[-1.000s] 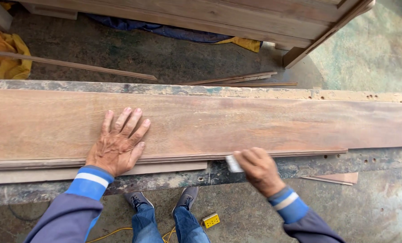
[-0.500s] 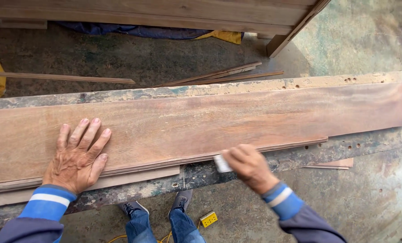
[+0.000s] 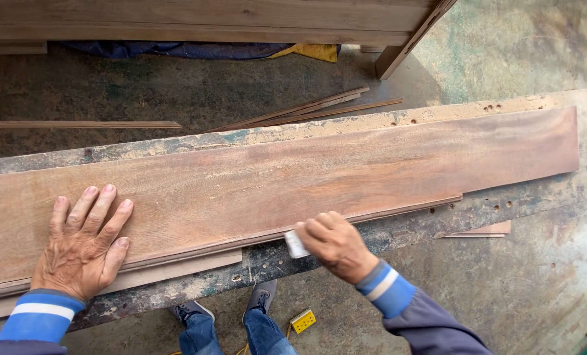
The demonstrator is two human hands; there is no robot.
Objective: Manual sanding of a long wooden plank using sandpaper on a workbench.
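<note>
On the long reddish plank (image 3: 293, 177), the left hand (image 3: 80, 246) lies flat, fingers spread — the right hand (image 3: 333, 244) pinches a small white block (image 3: 296, 244) against its near edge.

This is a woodworking workshop, rough and well used. A long reddish-brown plank (image 3: 293, 177) lies along a worn desk (image 3: 399, 227) whose top is stained, paint-flecked and pocked with drill holes near its far edge and right end, with a thinner board (image 3: 175, 268) sticking out under the plank at the near edge. Behind the desk, thin wood offcut strips (image 3: 306, 110) lie on a stained concrete floor (image 3: 175, 92), a large structure of bare timber boards (image 3: 208, 20) stands at the back, and a yellow power socket block (image 3: 305, 321) rests on the floor below the near edge.
</note>
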